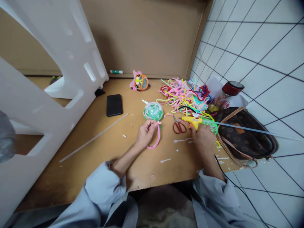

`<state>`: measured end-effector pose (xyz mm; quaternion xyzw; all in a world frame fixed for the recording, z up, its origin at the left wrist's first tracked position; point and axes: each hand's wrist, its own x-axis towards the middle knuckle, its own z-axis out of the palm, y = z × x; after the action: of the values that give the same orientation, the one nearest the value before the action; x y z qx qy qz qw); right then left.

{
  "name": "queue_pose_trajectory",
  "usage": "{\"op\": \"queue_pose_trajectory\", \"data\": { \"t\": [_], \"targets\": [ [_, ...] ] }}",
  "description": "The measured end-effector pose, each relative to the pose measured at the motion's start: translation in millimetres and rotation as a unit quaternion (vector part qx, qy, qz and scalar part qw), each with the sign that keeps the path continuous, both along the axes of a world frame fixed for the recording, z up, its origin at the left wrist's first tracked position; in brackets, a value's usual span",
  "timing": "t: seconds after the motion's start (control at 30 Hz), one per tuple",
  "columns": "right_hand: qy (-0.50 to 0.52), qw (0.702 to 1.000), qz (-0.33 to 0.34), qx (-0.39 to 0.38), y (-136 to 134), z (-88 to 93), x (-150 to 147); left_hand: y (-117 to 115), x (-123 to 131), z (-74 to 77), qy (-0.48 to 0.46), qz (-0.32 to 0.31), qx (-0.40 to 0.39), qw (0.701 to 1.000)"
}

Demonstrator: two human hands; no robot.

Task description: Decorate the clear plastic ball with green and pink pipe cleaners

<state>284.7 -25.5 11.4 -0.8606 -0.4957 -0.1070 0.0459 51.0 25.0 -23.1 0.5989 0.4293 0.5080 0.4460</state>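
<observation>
Between its fingertips my left hand (146,133) pinches a pink pipe cleaner (157,139), whose loose length curves down toward the table. Just beyond that hand sits a round green and white bowl-shaped piece (153,110). My right hand (203,136) is wrapped around a yellow hot glue gun (193,120), its nozzle pointing left; a long translucent glue stick (247,128) sticks out of its back. Red-handled scissors (179,126) lie left of the nozzle, apart from both hands.
A tangled heap of coloured pipe cleaners (182,95) lies at the back right, beside a red-lidded jar (231,90) and a brown handbag (247,136). A black phone (114,105), another glue stick (95,137) and a small animal-faced craft (139,81) are farther left. A white partition (78,63) stands left.
</observation>
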Motion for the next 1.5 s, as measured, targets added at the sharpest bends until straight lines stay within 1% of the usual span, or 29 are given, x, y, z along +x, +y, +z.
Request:
{"op": "queue_pose_trajectory", "data": {
  "t": [0.1,0.17,0.27,0.33,0.43,0.53,0.6,0.67,0.7,0.77,0.8,0.87,0.93,1.03,1.1,1.23,1.33,1.43,1.5],
  "targets": [
    [0.021,0.999,0.003,-0.04,5.1,-0.8,-1.0,-0.6,-0.1,-0.3,0.005,-0.001,0.011,1.0],
    [0.042,0.998,0.01,-0.053,10.2,-1.5,-0.9,0.8,-1.4,-0.6,0.007,0.003,0.019,1.0],
    [0.082,0.995,0.018,-0.047,13.6,-3.7,2.9,3.4,-3.1,-1.0,0.009,0.006,0.026,1.0],
    [0.123,0.992,0.002,-0.025,12.7,-6.4,6.1,4.6,-3.5,-1.3,0.008,0.008,0.027,1.0],
    [0.203,0.978,-0.009,0.056,9.5,-11.5,8.7,5.7,-3.0,-1.5,-0.007,0.014,0.025,1.0],
    [0.28,0.945,0.029,0.164,8.8,-11.4,5.6,7.4,-2.4,-0.1,-0.045,0.026,0.012,0.999],
    [0.315,0.92,0.045,0.23,12.5,-4.3,-1.2,9.3,-2.4,1.7,-0.078,0.035,0.005,0.996],
    [0.329,0.899,0.061,0.283,20.8,7.5,-11.7,11.8,-3.3,3.6,-0.11,0.044,0.0,0.993],
    [0.328,0.889,0.08,0.309,26.4,13.8,-18.1,13.1,-3.9,4.4,-0.125,0.049,-0.005,0.991],
    [0.315,0.876,0.101,0.351,39.0,23.3,-31.7,15.4,-5.6,5.5,-0.145,0.06,-0.015,0.987],
    [0.306,0.874,0.109,0.361,45.1,25.2,-38.3,16.4,-6.5,5.9,-0.151,0.064,-0.019,0.986],
    [0.28,0.879,0.124,0.367,54.5,22.1,-49.6,17.7,-7.9,6.2,-0.158,0.069,-0.025,0.985],
    [0.26,0.89,0.126,0.354,59.0,11.8,-56.6,18.3,-8.7,5.8,-0.16,0.075,-0.027,0.984],
    [0.229,0.904,0.136,0.335,57.9,-5.1,-57.6,18.2,-8.8,4.7,-0.163,0.082,-0.028,0.983],
    [0.218,0.906,0.142,0.334,55.5,-10.5,-54.4,17.7,-8.4,4.1,-0.164,0.079,-0.034,0.983],
    [0.217,0.908,0.155,0.324,53.4,-8.3,-50.5,15.0,-7.2,5.0,-0.176,0.053,-0.046,0.982],
    [0.207,0.918,0.144,0.306,53.2,-6.4,-52.6,10.8,-4.2,7.2,-0.198,0.021,-0.05,0.979],
    [0.176,0.929,0.136,0.295,52.3,-9.1,-54.8,6.0,1.2,8.1,-0.223,-0.014,-0.061,0.973],
    [0.158,0.933,0.14,0.293,51.5,-12.1,-55.2,4.2,5.5,7.2,-0.237,-0.026,-0.075,0.968]
  ]
}}
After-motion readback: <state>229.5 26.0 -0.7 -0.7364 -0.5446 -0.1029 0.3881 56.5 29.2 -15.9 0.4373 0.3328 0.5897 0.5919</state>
